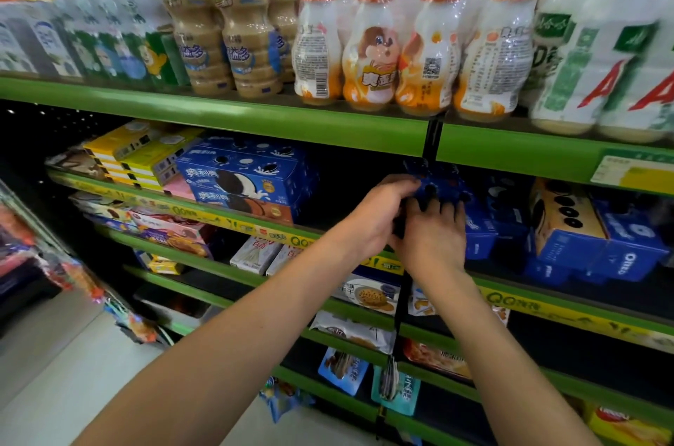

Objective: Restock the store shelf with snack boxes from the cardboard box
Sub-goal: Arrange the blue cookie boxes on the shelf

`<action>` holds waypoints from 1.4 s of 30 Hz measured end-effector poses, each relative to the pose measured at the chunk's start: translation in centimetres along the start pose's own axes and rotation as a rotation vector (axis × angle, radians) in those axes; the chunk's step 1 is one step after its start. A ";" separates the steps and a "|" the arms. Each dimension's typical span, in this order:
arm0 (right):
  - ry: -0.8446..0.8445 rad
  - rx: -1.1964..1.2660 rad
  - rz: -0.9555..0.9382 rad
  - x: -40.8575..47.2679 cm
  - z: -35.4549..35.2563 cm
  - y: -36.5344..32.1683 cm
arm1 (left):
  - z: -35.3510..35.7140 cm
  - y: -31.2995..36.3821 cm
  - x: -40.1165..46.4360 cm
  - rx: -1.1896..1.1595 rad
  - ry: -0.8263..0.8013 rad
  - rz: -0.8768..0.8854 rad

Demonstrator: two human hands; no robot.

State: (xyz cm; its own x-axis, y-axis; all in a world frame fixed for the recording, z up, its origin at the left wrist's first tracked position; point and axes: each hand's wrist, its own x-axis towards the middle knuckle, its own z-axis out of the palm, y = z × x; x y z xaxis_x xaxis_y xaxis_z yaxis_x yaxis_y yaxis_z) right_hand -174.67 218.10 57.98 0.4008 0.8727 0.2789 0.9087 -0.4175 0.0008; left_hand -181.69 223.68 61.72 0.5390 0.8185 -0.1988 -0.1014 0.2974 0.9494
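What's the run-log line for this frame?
stage: shelving | left hand: gripping blue snack box | right hand: gripping same box | box: over second shelf

A shop: green shelves point(219, 110) w/ price strips point(204, 215), packed drink bottles point(372, 55) & snack boxes point(248, 179).

Both hands met at a snack box point(443, 186) on the 2nd shelf point(255, 225), approx frame centre: left hand point(379, 217) at its 9 o'clock edge, right hand point(432, 239) at 6 o'clock, touching the left. More boxes point(598, 237) sat just beside it at 3 o'clock; a stacked box group point(251, 179) lay well apart at 9 o'clock on the same shelf. Bottle packs point(408, 51) stood on the top shelf point(219, 113) at 12 o'clock. Lower shelves w/ packets point(255, 255) ran at 6–7 o'clock.
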 end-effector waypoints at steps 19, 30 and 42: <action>0.123 0.970 0.175 0.3 -0.4 1.8 | -9.0 -0.2 -2.8 0.209 0.063 0.042; -0.023 1.696 0.308 -2.0 -2.0 4.3 | -14.5 -1.1 -4.9 0.008 -0.057 0.007; -0.249 1.368 -0.052 -3.8 -2.5 5.6 | -17.3 -2.2 -6.2 -0.263 -0.223 0.020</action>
State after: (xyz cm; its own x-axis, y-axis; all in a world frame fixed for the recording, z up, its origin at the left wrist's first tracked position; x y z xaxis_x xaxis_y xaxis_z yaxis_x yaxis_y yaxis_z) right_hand -171.38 211.86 59.32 0.2422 0.9614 0.1305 0.2569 0.0661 -0.9642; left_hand -199.29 226.44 56.65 0.7010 0.7067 -0.0954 -0.3104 0.4228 0.8514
